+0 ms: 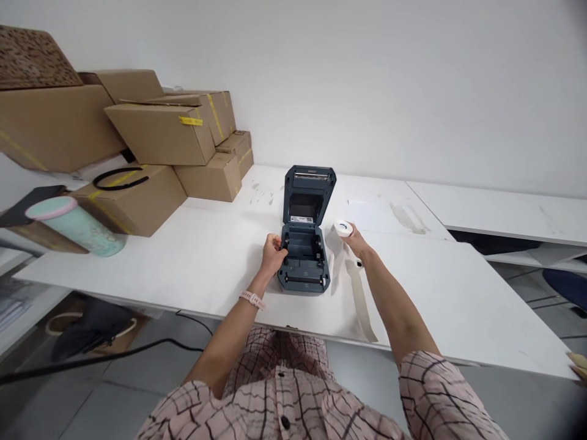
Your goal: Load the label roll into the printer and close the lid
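Left hand: I have my left hand [274,252] at the left edge of the dark printer [302,274], fingers curled and thumb reaching over the rim; whether they pinch it, I cannot tell.
Right hand: I grip the white roll [343,228] with my right hand [355,238], fingers closed around its right side.
Printer: it sits on the white table [206,256] in front of me, its lid [309,195] raised at the far side and its inner bay open to view.
Roll: I hold it just beside the printer, to the right of the open bay, its round face turned up.
Strip: a pale greyish strip [361,299] lies on the table below my right hand, running toward the near edge.
Wrist: a pink band [252,299] circles my left one.
Far left: cardboard boxes [160,134] are stacked, a black ring-shaped band [120,178] on one of them, with a mint tumbler [77,227] tilted in view nearby.
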Motion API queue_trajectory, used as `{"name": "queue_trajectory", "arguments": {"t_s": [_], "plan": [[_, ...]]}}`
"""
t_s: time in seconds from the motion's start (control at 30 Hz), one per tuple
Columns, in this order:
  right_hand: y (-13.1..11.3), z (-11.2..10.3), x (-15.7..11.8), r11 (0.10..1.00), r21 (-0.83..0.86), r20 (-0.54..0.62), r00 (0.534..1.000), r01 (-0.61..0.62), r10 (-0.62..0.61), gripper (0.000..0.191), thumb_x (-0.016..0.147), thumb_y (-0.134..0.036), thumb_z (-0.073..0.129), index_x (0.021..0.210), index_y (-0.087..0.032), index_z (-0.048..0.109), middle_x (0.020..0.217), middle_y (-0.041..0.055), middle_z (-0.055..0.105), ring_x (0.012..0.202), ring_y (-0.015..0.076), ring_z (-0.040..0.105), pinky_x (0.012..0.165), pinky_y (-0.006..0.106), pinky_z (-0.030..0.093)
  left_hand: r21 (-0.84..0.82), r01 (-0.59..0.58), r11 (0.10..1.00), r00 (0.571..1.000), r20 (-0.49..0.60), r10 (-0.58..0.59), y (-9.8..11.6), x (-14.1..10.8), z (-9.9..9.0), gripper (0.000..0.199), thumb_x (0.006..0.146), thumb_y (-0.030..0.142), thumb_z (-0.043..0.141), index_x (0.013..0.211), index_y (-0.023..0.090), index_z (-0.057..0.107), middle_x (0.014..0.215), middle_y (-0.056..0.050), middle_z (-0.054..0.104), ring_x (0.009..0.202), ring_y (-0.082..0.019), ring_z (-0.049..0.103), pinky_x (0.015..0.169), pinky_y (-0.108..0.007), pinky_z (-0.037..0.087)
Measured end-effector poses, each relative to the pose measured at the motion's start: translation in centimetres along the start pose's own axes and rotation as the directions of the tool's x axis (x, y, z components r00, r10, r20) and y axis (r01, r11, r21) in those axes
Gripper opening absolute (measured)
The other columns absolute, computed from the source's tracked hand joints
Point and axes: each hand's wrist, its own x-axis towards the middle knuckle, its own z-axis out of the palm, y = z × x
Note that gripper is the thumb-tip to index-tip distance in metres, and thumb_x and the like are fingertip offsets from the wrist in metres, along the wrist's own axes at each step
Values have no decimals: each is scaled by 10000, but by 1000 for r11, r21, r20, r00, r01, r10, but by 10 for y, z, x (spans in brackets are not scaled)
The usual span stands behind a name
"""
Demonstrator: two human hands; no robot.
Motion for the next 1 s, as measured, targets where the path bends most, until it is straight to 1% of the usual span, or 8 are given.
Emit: {"name": "queue_trajectory", "arguments": {"t_s": [0.27,0.4,0.53,0.63,0.73,0.8,0.87,1.0], "plan": [[4,-78,-66,972,229,249,968,-58,-1,696,618,-326,814,1284,-285,616,1444,115,567,1360,288,507,1132,480,388,-35,-21,999,1000,11,21,2,-1,0,331,582,24,514,848,211,451,767,43,413,687,-107,422,679,-247,364],[9,-85,-110,990,92,363,930,-103,63,625,649,-345,830,1246,-304,652,1450,98,564,1376,305,478,1109,482,399,-20,-12,1000,1000,12,13,1,0,0,339,579,42,514,870,211,476,771,39,415,688,-114,426,680,-254,367],[-3,-67,-122,997,-30,463,883,-73,79,546,668,-494,821,1131,-230,701,1202,121,705,1041,306,661,901,454,519,-60,-26,998,1000,11,27,-2,1,1,360,573,33,518,885,207,484,760,42,413,679,-110,426,674,-252,365],[-28,-56,-120,995,102,538,842,-14,-44,637,666,-606,801,1143,-205,673,954,106,733,843,263,669,762,401,526,-86,-31,996,999,12,32,-4,1,1,361,573,21,519,885,201,494,745,46,413,673,-105,418,665,-244,355],[-73,-35,-115,969,216,636,735,123,-235,698,732,-631,749,1268,-210,599,917,88,711,827,234,657,723,359,511,-105,-28,994,1000,10,29,-5,0,1,365,569,24,525,889,199,504,729,51,410,663,-104,414,642,-239,337],[-104,-7,-108,966,103,719,653,239,-238,618,853,-550,667,1366,-232,531,1035,96,703,918,234,661,772,358,516,-136,-15,991,1000,11,16,-5,0,1,377,567,28,528,901,200,502,718,56,411,648,-103,412,626,-239,326],[-125,28,-97,903,-122,727,656,411,-201,524,924,-463,591,1397,-254,507,1127,90,695,995,247,659,833,373,518,-166,9,986,1000,17,-6,-5,0,2,391,563,27,531,912,201,498,698,63,410,631,-103,407,614,-238,318],[-126,88,-74,599,-565,691,722,567,-32,468,932,-289,563,1388,-201,515,1279,124,664,1132,327,637,925,430,498,-179,41,983,999,17,-38,-4,0,2,399,553,20,555,905,201,501,674,71,403,624,-101,404,619,-233,314]]}}
